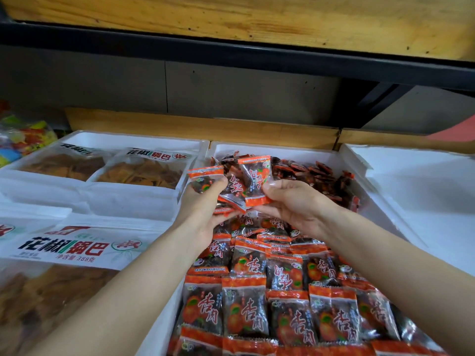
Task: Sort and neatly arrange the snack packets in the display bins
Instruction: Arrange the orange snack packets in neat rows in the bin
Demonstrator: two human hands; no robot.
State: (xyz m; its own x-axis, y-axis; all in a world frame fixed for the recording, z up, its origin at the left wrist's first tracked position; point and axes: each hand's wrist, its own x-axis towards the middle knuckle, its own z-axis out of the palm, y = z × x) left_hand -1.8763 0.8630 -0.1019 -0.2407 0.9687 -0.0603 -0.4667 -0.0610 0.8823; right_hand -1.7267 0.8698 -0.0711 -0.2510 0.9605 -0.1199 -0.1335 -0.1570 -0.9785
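Now the left hand (205,201) and right hand (290,204) both grip snack packets (246,181) above the middle bin (380,201).

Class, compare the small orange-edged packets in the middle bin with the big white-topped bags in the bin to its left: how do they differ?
The orange-edged packets are small and many; the white-topped bags are much larger and few. The packets show dark contents, the bags tan-brown. The left hand and right hand hold packets; no bag is held. Both kinds sit in white foam bins.
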